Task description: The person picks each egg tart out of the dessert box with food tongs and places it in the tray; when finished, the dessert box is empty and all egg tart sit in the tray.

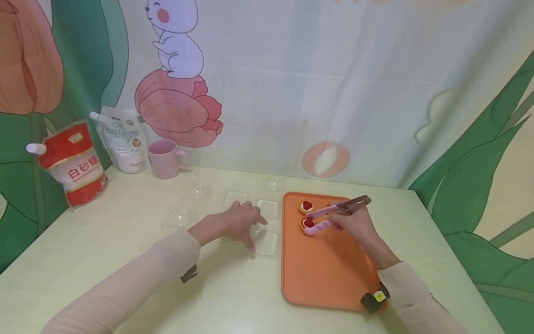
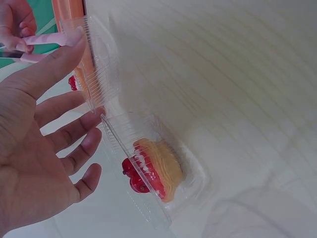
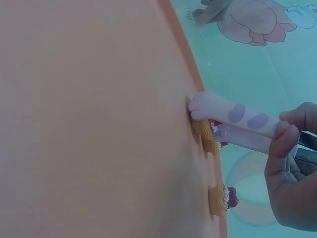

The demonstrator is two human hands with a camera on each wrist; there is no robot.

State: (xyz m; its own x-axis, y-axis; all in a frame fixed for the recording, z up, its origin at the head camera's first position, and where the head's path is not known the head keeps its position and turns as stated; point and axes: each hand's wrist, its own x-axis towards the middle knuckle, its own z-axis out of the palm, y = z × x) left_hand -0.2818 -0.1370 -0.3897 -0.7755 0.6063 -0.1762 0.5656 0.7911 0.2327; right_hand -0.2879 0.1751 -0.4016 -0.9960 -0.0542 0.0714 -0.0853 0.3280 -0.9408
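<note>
My right hand (image 1: 352,225) grips tongs (image 1: 321,226) with pink paw-shaped tips. The tips stand around a small berry-topped tart (image 1: 309,223) on the orange tray (image 1: 325,278). Another tart (image 1: 306,206) sits just behind it, and a third tart (image 3: 218,201) shows in the right wrist view. My left hand (image 1: 239,222), fingers spread and slightly bent, is over an opened clear plastic box (image 1: 265,243) left of the tray. In the left wrist view its fingertips overlap the edge of the clear box (image 2: 190,181), which has a tart (image 2: 161,168) in one half.
More clear plastic boxes (image 1: 181,218) stand to the left and behind my left hand. At the back left are a pink mug (image 1: 163,160), a white pouch (image 1: 123,141) and a red-and-white sugar bag (image 1: 77,167). A printed curtain (image 1: 267,93) hangs behind the table.
</note>
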